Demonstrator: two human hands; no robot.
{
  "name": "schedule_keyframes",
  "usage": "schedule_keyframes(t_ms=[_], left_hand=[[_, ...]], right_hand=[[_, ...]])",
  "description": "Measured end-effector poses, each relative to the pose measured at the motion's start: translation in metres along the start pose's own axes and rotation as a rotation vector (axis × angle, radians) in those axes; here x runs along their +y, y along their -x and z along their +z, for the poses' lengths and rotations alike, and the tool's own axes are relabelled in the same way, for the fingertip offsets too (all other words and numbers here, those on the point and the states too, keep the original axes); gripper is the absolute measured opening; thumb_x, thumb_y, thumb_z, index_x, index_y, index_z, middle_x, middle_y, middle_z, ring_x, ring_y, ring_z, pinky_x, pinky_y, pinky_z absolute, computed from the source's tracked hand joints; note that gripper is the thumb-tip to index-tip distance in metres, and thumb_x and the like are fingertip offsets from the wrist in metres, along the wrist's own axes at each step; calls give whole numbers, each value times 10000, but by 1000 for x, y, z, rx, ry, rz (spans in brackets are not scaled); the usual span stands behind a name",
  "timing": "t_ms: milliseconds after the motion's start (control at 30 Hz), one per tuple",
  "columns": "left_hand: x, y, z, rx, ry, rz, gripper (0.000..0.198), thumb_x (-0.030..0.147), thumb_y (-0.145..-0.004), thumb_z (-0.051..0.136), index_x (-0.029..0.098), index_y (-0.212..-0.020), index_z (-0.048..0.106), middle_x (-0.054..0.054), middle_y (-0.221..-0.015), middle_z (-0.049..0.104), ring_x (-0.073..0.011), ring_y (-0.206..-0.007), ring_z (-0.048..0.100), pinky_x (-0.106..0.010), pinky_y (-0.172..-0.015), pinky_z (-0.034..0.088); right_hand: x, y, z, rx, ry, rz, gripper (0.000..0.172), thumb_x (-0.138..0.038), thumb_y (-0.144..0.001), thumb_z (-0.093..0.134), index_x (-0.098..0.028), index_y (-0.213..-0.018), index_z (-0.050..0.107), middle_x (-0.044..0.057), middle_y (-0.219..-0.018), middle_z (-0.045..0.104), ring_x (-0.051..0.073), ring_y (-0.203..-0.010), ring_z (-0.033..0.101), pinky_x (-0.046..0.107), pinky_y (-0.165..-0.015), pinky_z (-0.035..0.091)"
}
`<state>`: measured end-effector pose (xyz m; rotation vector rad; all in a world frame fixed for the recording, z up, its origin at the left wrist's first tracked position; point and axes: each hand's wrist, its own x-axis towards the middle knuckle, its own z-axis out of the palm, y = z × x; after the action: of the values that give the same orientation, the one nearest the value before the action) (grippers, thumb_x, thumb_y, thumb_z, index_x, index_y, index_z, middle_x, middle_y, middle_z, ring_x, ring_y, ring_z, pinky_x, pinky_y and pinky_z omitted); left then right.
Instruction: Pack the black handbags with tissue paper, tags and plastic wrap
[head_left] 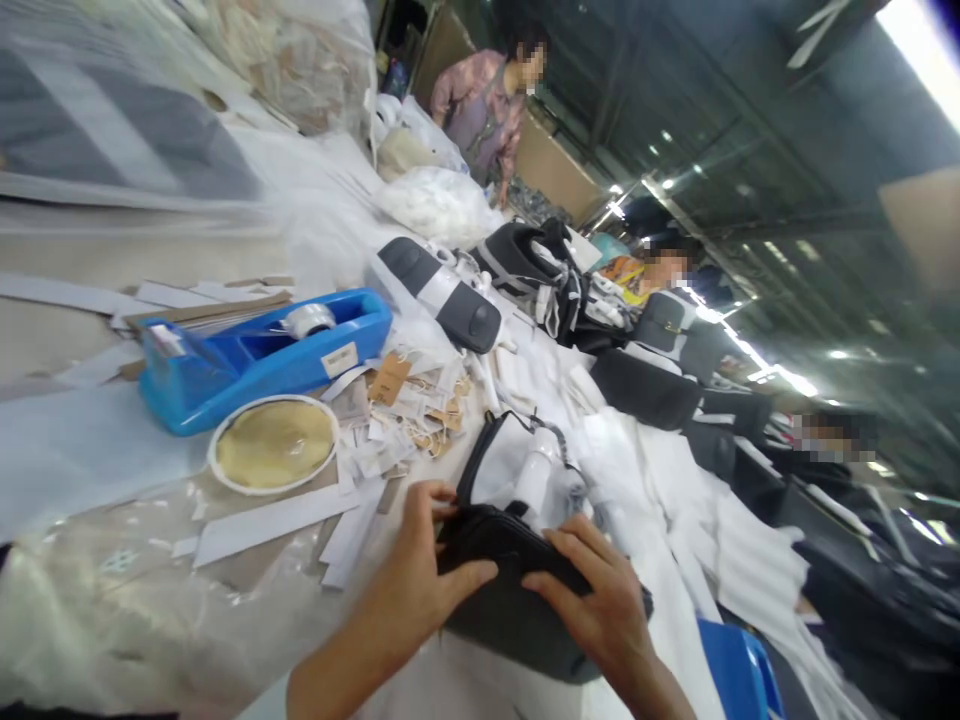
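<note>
"Black bag (517, 630), is that what the left hand (427, 560) has hold of?"

"Yes, its thumb presses the near panel while the fingers curl at the upper edge, so it is clamped on the bag's left side"

"And the right hand (600, 590)?"

"Clamped too, on the other side of that edge: thumb on the panel, fingers over the top. The two thumbs point towards each other with a gap between, and the bag sits right between the hands"

"Anything showing inside?"

"Just beyond the fingertips the top stands open, with a white roll (536, 468) in it"

"What lies near the left hand?"

"Past it, a heap of white tags with a brown tag (390, 378) on top. To its left, paper strips (274, 522), a round tub (276, 445) with a white rim and yellowish middle, and, farther off, a blue tape dispenser (225, 385)"

"And about the right hand?"

"White sheets (675, 470) beyond it and to its right, and a blue object (735, 670) nearer the lower edge. Well beyond both hands, a person in a pink top (480, 110) stands near some plastic-wrapped bundles"
</note>
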<state>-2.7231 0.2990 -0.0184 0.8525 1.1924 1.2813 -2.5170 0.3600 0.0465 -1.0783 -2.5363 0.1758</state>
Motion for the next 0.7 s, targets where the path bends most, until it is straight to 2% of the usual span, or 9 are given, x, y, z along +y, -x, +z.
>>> schedule_keyframes(t_ms=[33, 100, 200, 333, 400, 467, 567, 633, 700], left_hand=[[4, -4, 0, 11, -12, 24, 852, 345, -611, 817, 231, -1323, 363, -160, -1362, 450, -329, -1175, 513, -416, -952, 444], [14, -13, 0, -84, -77, 44, 994, 347, -561, 851, 249, -1399, 324, -151, -1442, 386, -351, -1257, 451, -449, -1045, 379], [25, -27, 2, -249, -166, -67, 911, 410, -557, 852, 228, -1345, 431, -117, -1295, 554, -348, -1202, 511, -447, -1051, 384], [30, -35, 8, -203, -206, -195, 755, 501, -580, 834, 270, -1212, 493, -10, -1027, 678, -262, -966, 637, -332, -833, 527], [30, -36, 9, -156, -206, -216, 716, 510, -549, 855, 311, -1149, 520, 45, -975, 696, -227, -955, 646, -273, -789, 537], [29, -37, 7, -113, -194, -244, 694, 505, -504, 879, 359, -1100, 552, 98, -955, 712, -213, -985, 648, -247, -779, 546], [29, -40, 5, -17, -229, -242, 648, 488, -437, 903, 423, -1009, 604, 175, -916, 726, -206, -1004, 653, -225, -743, 565], [31, -42, 7, 47, -288, -219, 612, 505, -389, 906, 453, -931, 627, 225, -894, 723, -208, -1043, 646, -206, -714, 573], [37, -42, 13, 65, -400, -235, 607, 563, -365, 886, 520, -905, 613, 286, -879, 705, -206, -1110, 622, -206, -730, 582]], right_hand=[[0, -1, -1, -6, -14, 16, 250, -406, -795, 711, -185, -907, 677, 53, -792, 599, 182, -717, 583, 297, -622, 473], [0, -3, -3, -26, -45, 25, 274, -431, -800, 701, -189, -927, 692, 47, -782, 582, 178, -718, 566, 295, -628, 449], [2, -6, -5, -41, -88, -16, 287, -438, -826, 669, -201, -985, 697, 41, -807, 586, 173, -755, 559, 286, -663, 430], [7, -6, -16, -27, -134, -126, 360, -441, -847, 647, -199, -1113, 656, 49, -912, 621, 185, -866, 570, 296, -774, 443], [13, 1, -29, 116, -270, -130, 339, -392, -872, 625, -201, -1151, 635, 62, -1034, 623, 186, -974, 568, 311, -882, 439], [26, 16, -45, 418, -480, 14, 250, -305, -919, 545, -208, -1131, 632, 57, -1105, 607, 170, -1051, 555, 315, -960, 418], [60, 53, -58, 864, -815, 432, 202, -189, -894, 450, -189, -1000, 622, 34, -1003, 607, 140, -957, 578, 318, -924, 451], [83, 81, -51, 901, -1063, 696, 158, -133, -801, 461, -171, -893, 583, 13, -873, 595, 124, -804, 588, 314, -813, 492], [98, 106, -36, 772, -1305, 873, 174, -88, -701, 471, -164, -840, 544, -1, -791, 583, 112, -695, 584, 294, -708, 497]])
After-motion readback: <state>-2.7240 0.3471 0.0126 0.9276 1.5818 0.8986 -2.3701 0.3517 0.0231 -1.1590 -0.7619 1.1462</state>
